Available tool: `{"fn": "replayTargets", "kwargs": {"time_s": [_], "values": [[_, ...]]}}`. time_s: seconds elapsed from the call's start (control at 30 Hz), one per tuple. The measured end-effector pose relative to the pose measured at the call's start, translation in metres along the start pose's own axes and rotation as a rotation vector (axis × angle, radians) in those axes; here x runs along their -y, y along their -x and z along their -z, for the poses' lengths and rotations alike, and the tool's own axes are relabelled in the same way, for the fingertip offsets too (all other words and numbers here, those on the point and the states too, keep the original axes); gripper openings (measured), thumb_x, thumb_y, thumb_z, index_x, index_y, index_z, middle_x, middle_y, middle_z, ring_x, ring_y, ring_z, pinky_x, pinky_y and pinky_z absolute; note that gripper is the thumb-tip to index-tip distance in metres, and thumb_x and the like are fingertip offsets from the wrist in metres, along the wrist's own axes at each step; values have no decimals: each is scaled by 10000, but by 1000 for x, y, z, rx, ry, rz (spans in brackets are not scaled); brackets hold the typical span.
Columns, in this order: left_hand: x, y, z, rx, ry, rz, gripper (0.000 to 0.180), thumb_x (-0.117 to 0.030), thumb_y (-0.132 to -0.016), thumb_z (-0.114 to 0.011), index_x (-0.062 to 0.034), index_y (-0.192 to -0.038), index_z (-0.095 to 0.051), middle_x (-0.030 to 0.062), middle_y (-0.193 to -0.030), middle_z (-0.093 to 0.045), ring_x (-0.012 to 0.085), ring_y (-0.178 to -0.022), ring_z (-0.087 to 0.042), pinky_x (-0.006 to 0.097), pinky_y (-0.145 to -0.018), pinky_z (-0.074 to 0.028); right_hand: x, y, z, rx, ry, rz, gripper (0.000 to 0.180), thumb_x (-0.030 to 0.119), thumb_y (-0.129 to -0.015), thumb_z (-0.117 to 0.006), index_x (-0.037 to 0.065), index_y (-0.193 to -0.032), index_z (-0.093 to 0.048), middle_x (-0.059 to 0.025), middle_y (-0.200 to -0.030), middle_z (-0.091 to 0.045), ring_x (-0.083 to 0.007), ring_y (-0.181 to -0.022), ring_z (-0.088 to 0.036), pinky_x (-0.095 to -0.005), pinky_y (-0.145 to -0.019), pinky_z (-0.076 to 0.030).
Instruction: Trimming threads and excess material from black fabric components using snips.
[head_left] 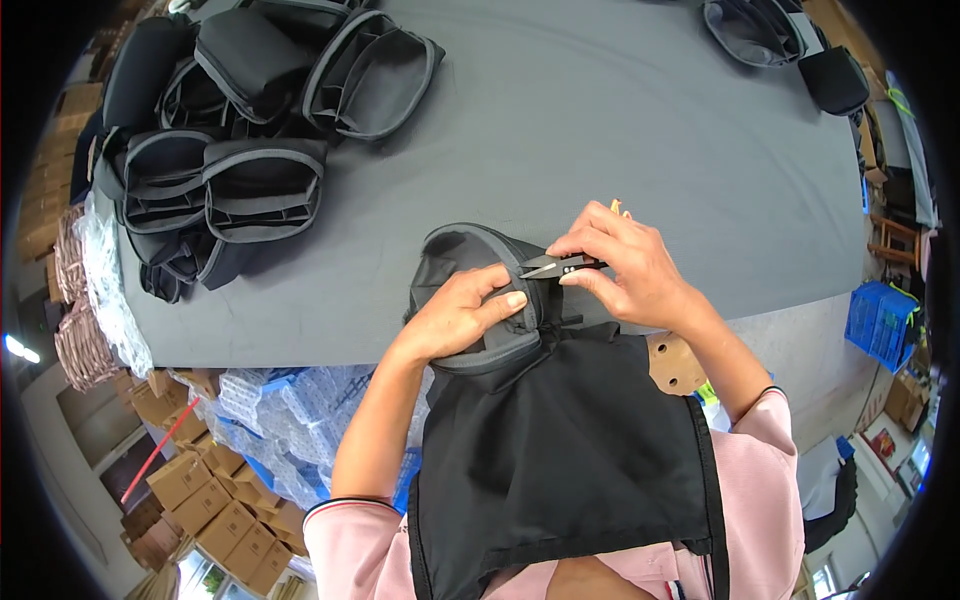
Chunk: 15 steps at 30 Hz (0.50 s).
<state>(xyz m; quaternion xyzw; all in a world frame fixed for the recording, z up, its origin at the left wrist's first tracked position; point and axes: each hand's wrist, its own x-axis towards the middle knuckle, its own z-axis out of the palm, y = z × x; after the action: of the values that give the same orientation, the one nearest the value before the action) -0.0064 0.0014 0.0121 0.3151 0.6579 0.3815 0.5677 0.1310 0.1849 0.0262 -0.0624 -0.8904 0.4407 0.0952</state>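
Left hand (465,308): fingers clasped the grey-bound black pouch (443,264); right hand (625,262): fingers gripped thread snips (566,267), blades at its edge; pouch: open, at the grey tabletop's (600,130) near side

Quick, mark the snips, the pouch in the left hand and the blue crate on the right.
Snips (560,267): head view, on the base of the blades.
Pouch (456,256): head view, on the inner lining.
Blue crate (880,325): head view, on its side.

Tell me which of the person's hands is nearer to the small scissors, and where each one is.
Right. The right hand holds the small scissors; the left hand holds the black pouch, just left of the blades.
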Motion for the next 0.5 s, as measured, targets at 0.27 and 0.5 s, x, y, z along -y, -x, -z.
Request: {"fn": "replayTargets", "kwargs": {"time_s": [0.27,0.5], "values": [[-2,-3,5,131,27,-92,268,-265,-869,-571,0,-904,-563,44,-737,-526,136,-718,-466,298,-659,-398,-2,-17,24,183,117,196,247,97,-658,-703,103,-893,-629,-10,-800,-548,-211,-660,-521,-333,-604,-396],[-2,-11,9,237,-86,-50,309,-305,-862,-587,-16,-782,-514,13,-680,-446,120,-670,-411,297,-613,-369,-6,-30,36,337,139,302,226,138,-684,-702,126,-892,-613,7,-823,-517,-224,-596,-456,-340,-575,-386]]}}
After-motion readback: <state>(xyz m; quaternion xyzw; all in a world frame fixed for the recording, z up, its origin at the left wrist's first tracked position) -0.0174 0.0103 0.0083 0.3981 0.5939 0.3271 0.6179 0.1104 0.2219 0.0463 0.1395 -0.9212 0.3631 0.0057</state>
